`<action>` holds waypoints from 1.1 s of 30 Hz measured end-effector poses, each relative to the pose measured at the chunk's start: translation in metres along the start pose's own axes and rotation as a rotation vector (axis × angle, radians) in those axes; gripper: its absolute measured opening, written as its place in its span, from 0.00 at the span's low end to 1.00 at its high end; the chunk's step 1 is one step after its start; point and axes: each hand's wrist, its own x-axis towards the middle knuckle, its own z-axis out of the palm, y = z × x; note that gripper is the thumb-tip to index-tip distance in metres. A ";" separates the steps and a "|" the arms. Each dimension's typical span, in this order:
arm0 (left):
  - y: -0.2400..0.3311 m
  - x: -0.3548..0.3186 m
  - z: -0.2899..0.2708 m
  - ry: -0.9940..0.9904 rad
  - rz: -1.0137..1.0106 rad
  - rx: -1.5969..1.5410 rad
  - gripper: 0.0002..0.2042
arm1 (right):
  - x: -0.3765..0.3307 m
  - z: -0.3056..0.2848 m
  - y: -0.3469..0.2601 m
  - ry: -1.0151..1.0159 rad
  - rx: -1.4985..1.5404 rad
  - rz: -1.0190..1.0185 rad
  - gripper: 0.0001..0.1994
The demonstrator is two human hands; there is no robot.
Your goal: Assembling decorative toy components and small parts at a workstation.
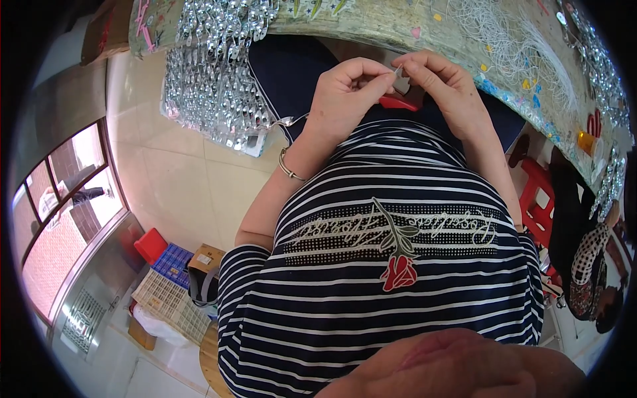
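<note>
My left hand (352,93) and my right hand (443,85) meet just in front of the table edge, above my lap. Thumb and fingertips are pinched on both sides. Between them a tiny, thin, pale piece (399,69) shows, perhaps a thread end; it is too small to name. Left of my left hand, rows of shiny silver spoon-shaped pieces (215,86) hang over the table edge, and a few of them trail toward my left wrist, which wears a bangle (289,167).
The cluttered table (378,26) curves across the top. On its right lie loose white threads (524,46), silver strands (600,73), and red-handled scissors (592,125) by a yellow item. Crates (169,302) stand at lower left. Another person (590,259) sits at right, near a red stool (536,199).
</note>
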 end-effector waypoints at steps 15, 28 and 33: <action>-0.007 0.001 -0.014 -0.046 0.043 0.113 0.07 | 0.002 -0.018 -0.005 0.107 -0.952 -0.509 0.06; -0.005 0.002 0.000 0.058 0.034 0.064 0.06 | -0.005 -0.005 -0.005 -0.066 0.013 -0.114 0.08; -0.003 0.000 0.002 0.049 0.034 0.023 0.06 | -0.006 0.004 -0.004 -0.020 -0.449 -0.331 0.06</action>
